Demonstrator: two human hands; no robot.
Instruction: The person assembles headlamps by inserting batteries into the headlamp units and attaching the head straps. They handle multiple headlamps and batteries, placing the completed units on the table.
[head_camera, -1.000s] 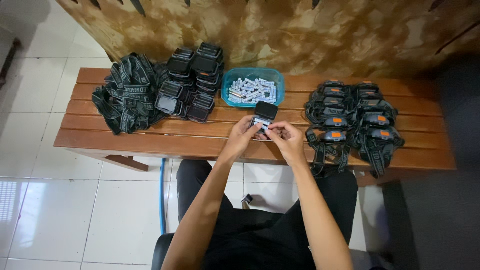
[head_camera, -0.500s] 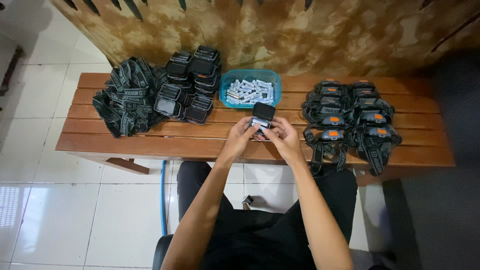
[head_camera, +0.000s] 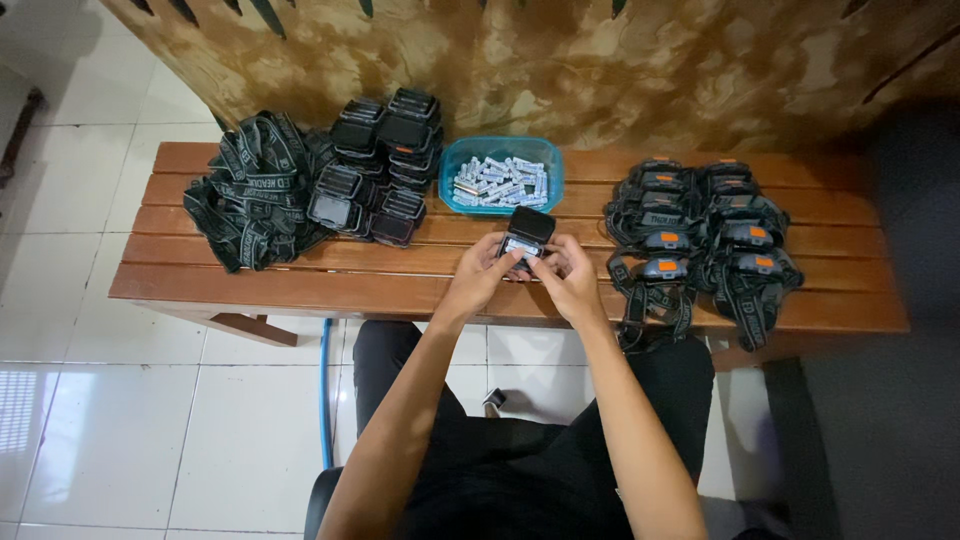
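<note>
Both hands meet over the front of a wooden slatted bench (head_camera: 300, 285). My left hand (head_camera: 482, 277) and my right hand (head_camera: 565, 275) together hold a small black headlamp body (head_camera: 526, 236) with its lid open and pale batteries showing inside. My fingers rest on the batteries. Just beyond it stands a blue plastic tub (head_camera: 452, 163) holding several white batteries.
A heap of dark head straps (head_camera: 250, 185) lies at the bench's left end. Stacked black lamp bodies (head_camera: 385, 165) sit beside it. Assembled headlamps with orange buttons (head_camera: 705, 235) fill the right end. A mottled brown wall rises behind; white floor tiles lie below.
The hands and the lamp body stay in nearly the same place; my fingers have shifted slightly on the batteries. The view has drifted a little.
</note>
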